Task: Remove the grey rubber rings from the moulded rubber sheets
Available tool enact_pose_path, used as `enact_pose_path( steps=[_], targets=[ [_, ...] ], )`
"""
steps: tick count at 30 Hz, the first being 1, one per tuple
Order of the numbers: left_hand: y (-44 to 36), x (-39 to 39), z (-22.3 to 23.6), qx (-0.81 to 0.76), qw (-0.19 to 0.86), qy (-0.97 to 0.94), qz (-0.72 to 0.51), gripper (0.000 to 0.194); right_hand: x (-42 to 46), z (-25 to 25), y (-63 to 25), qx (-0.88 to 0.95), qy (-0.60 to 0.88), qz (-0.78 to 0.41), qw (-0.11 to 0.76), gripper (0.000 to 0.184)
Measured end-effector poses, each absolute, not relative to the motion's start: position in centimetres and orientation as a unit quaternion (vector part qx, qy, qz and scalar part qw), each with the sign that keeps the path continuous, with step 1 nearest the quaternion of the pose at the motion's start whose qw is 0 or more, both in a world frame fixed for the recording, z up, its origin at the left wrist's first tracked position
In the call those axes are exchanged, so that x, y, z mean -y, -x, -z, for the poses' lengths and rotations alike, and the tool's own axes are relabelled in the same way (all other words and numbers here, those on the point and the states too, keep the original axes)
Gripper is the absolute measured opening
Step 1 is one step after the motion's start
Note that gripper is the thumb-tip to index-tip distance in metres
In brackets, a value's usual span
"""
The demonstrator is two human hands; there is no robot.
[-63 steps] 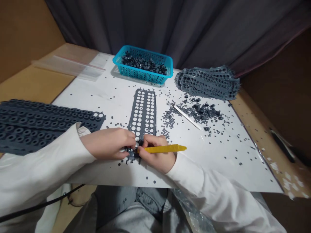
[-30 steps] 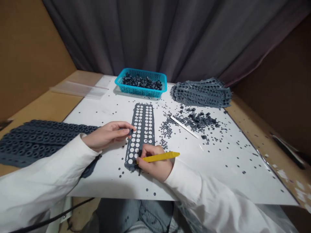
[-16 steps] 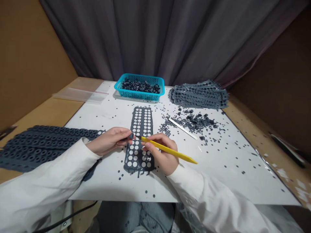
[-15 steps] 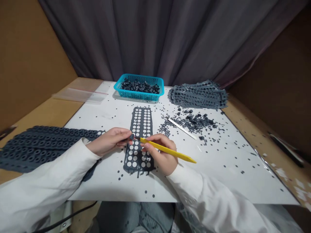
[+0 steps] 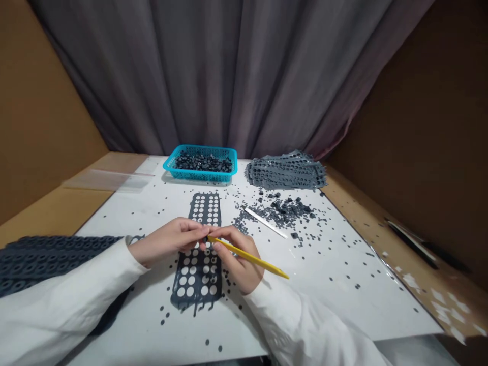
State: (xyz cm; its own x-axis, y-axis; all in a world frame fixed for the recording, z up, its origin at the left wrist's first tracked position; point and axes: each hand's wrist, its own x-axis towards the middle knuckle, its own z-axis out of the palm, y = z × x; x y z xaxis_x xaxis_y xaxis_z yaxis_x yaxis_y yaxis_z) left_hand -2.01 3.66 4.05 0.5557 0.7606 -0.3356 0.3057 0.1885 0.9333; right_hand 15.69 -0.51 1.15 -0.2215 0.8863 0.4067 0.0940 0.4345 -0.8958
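A dark grey rubber strip (image 5: 202, 208) full of round punched holes lies lengthwise on the white sheet (image 5: 335, 290) in front of me. Above its middle my left hand (image 5: 171, 241) is pinched shut on a small dark rubber piece at its fingertips. My right hand (image 5: 236, 256) is closed around a yellow pick tool (image 5: 249, 257), whose front tip meets the left fingertips and the small piece. The tool's back end points to the lower right.
A turquoise basket (image 5: 200, 175) of dark rubber rings stands at the back. A stack of holed strips (image 5: 285, 175) lies back right, a pile of unpunched strips (image 5: 34, 259) on my left. Loose rings and discs (image 5: 285, 208), a white stick (image 5: 265, 222) and a clear bag (image 5: 107, 179) lie around.
The view has tilted up and the table sits lower in the picture. My left hand lifted a small piece off the strip's near end and my right hand brought the tool tip to it.
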Motion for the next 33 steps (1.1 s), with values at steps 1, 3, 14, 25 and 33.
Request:
enact_pose_path(
  steps=[1,3,14,25,33],
  targets=[
    [1.4,-4.0,-4.5,-0.432,0.637,-0.614,-0.172,0.045,0.1,-1.2,-16.1,0.678,0.358,-0.391,0.509,0.013],
    [0.3,-5.5,-5.0,-0.429,0.642,-0.614,-0.165,0.047,-1.1,-1.3,-17.2,0.674,0.371,-0.361,0.528,0.013],
    [0.3,-26.2,-5.2,-0.638,0.26,-0.643,-0.336,0.025,-8.1,0.4,-31.1,0.576,0.654,-0.271,0.408,0.022],
    [1.4,-29.8,-2.5,-0.602,0.178,-0.695,-0.35,0.056,-8.5,0.7,-32.1,0.424,0.584,-0.344,0.6,0.039],
    [3.1,-24.4,-6.1,-0.556,0.144,-0.74,-0.35,0.044,-7.3,-1.6,-30.5,0.344,0.598,-0.388,0.611,0.055]
  ],
)
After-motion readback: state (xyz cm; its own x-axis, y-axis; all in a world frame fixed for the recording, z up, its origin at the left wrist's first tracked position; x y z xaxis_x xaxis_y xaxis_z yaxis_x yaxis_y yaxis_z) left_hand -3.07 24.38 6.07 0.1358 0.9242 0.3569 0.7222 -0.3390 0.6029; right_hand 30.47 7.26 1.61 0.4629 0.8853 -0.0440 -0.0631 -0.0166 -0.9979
